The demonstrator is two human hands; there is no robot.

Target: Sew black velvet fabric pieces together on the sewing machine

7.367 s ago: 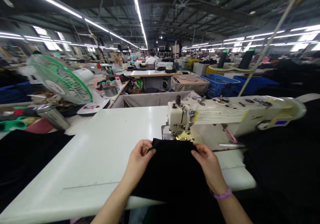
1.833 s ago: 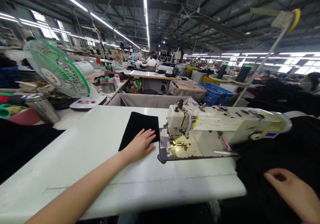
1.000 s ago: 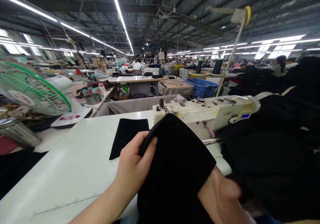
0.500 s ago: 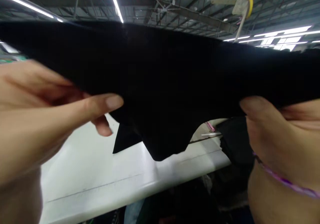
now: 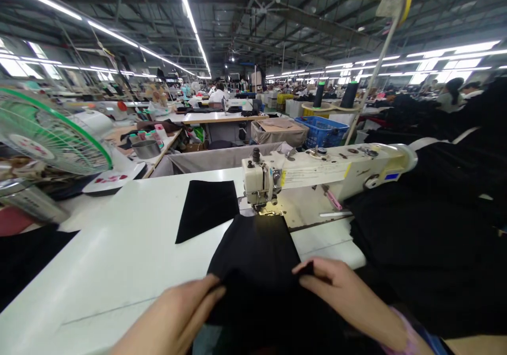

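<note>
A piece of black fabric lies over the front of the white table, its far edge close to the needle area of a sewing machine. My left hand pinches its left edge between thumb and fingers. On the opposite edge, my right hand grips the cloth, a small fold of it showing between the fingers. The lower part of the fabric hangs toward me and merges with dark shapes below. To the left of the needle, a separate black fabric piece rests flat on the table.
A green-rimmed fan and a metal flask stand at the left. Black cloth is heaped at the right of the machine. Behind are a blue basket and thread cones. The white tabletop spreads leftward.
Both hands have lowered the black fabric from in front of the camera down to the table. The sewing machine and the room behind have come into view.
</note>
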